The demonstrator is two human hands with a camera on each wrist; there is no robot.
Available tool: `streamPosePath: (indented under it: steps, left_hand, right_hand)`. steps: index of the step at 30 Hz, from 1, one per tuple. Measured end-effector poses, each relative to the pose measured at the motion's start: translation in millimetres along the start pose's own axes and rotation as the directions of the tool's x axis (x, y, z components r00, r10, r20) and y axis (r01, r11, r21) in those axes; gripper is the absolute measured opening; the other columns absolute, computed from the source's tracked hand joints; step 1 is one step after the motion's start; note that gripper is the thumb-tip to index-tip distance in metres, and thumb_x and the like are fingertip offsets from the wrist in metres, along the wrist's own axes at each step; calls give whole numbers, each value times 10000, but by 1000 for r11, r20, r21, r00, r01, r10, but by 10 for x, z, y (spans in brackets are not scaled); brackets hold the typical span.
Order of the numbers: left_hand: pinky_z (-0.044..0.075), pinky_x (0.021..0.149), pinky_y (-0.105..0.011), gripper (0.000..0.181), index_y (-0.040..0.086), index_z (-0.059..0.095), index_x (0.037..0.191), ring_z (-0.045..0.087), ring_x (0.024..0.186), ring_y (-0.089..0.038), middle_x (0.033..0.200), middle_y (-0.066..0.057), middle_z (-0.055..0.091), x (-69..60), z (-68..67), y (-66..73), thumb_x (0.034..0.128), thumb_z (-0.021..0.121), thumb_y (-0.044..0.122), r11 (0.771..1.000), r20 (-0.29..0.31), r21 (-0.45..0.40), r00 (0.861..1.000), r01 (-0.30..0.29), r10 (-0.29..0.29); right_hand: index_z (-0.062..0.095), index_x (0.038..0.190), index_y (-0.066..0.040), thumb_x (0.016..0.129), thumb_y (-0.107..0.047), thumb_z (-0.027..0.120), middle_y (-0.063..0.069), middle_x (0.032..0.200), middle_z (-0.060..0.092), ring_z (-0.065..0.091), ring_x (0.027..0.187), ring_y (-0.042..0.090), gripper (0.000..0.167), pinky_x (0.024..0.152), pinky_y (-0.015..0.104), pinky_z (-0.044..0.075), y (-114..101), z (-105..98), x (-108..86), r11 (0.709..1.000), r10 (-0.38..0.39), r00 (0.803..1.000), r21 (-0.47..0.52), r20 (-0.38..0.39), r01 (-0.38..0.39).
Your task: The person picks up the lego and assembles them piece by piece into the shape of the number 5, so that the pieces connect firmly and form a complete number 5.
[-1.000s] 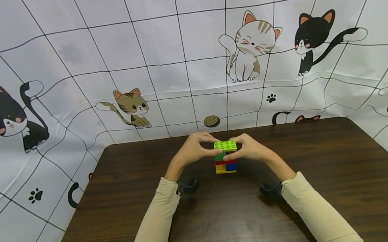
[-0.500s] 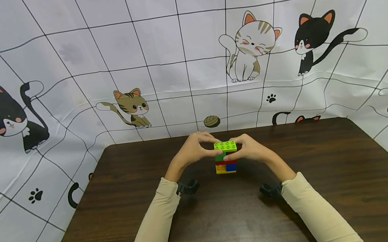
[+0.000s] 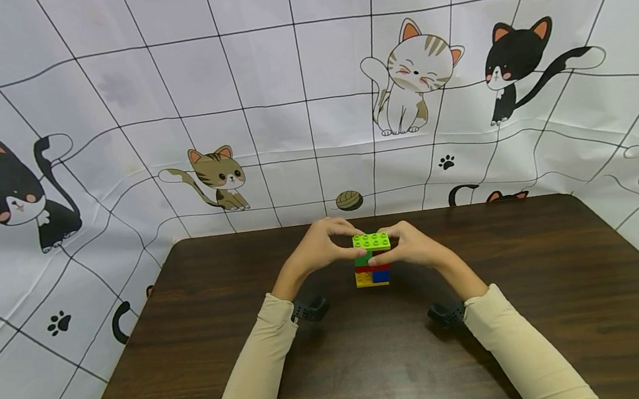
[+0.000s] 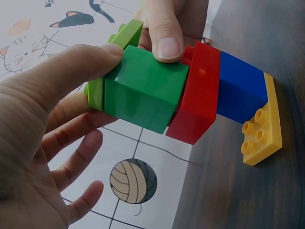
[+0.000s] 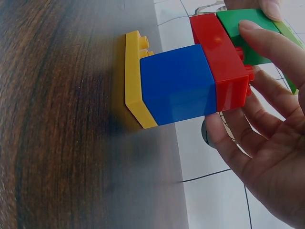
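A stack of toy building bricks stands on the table between both hands. Its base is a thin yellow brick [image 4: 262,138] with bare studs on one side. On that sits a blue brick [image 5: 178,86], then a red brick [image 4: 198,93]. A green brick [image 4: 145,88] covers only part of the red one, and a thin lime-green brick [image 3: 370,241] tops it. My left hand [image 3: 315,248] pinches the lime-green brick, thumb at its near edge. My right hand [image 3: 411,245] grips the green brick, thumb on its near face; some fingertips are hidden behind the stack.
The dark wooden table [image 3: 376,365] extends around the stack, whose place is near the far edge. A white cat-print sheet [image 3: 258,87] hangs behind and at the sides. Dark bands [image 3: 311,309] sit at both wrists.
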State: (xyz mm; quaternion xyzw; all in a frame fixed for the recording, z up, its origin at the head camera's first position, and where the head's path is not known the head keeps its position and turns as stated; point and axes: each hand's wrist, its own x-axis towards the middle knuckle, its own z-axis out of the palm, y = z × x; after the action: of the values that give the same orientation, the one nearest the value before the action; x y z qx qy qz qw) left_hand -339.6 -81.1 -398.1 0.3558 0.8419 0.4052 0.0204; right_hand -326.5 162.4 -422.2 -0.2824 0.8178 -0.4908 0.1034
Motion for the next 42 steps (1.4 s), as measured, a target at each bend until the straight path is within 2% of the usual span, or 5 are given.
streamPosePath:
  steps: [5, 13, 22, 34, 42]
  left_hand:
    - [499, 975, -464, 342, 131, 792, 1140, 587, 1097, -226, 1128, -34, 723, 5, 2, -6, 830, 862, 257, 1000, -3, 7, 1000, -10, 10]
    - [490, 983, -543, 358, 104, 787, 1148, 601, 1122, -346, 1117, -68, 726, 2, -1, -18, 833, 859, 259, 1000, 4, -4, 1000, -11, 11]
    - [510, 897, -364, 350, 129, 787, 1157, 596, 1038, -184, 1110, -25, 735, 8, 2, -52, 847, 846, 280, 1000, 11, 13, 1000, -5, 5]
    - [523, 884, -337, 346, 135, 784, 1166, 601, 1040, -178, 1121, -28, 735, 18, -6, -68, 859, 835, 287, 1000, 24, -3, 1000, 9, -9]
    - [510, 979, -515, 355, 109, 786, 1154, 606, 1130, -341, 1134, -67, 725, 10, -4, -65, 841, 852, 261, 999, 18, -49, 1000, 11, -10]
  right_hand:
    - [743, 1078, -35, 872, -122, 809, 105, 1028, 722, 687, 858, 211, 233, 790, 328, 600, 1, 0, 2, 1000, -1, 1000, 4, 2, 1]
    - [747, 1082, -38, 873, -124, 809, 103, 1036, 718, 688, 867, 219, 234, 794, 339, 601, -1, 1, 0, 1000, 6, 1000, 12, 3, -6]
    - [743, 1096, -36, 878, -128, 804, 107, 1047, 717, 690, 870, 230, 245, 799, 350, 603, -5, -3, -2, 1000, 17, 1000, 23, 9, -17]
    - [740, 1095, -32, 878, -124, 802, 103, 1037, 720, 686, 850, 207, 244, 790, 335, 602, -7, -5, 5, 1000, 2, 1000, 24, 6, -2]
    - [745, 1084, -34, 870, -127, 810, 108, 1049, 720, 691, 853, 213, 242, 784, 343, 606, 6, 2, 10, 1000, 7, 1000, 29, 7, -7]
